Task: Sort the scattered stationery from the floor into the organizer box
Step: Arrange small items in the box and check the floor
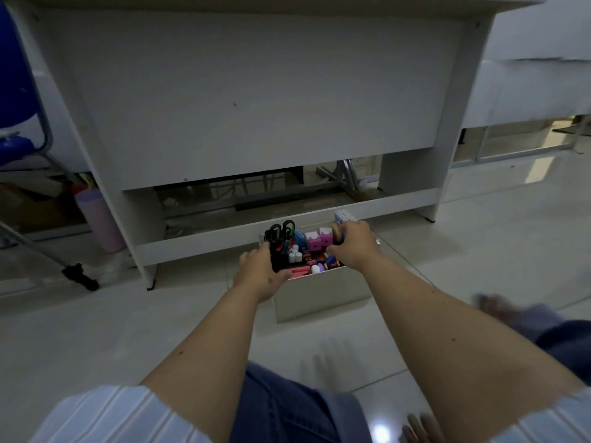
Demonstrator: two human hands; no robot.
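Note:
A white organizer box (319, 295) stands on the tiled floor in front of a white desk. It is full of coloured stationery: black-handled scissors (279, 233), pink blocks (316, 241), white and purple small items (315, 268). My left hand (260, 270) grips the box's left rim, fingers over the edge. My right hand (351, 243) grips the right rim near the far corner, fingers curled inside. A small pale blue item (343, 216) sits just behind the right hand.
The white desk (249, 100) stands directly behind the box, its low crossbar touching distance away. A lilac bottle (100, 219) and a blue chair (16, 91) are at the left. My knees in jeans (287, 407) are below.

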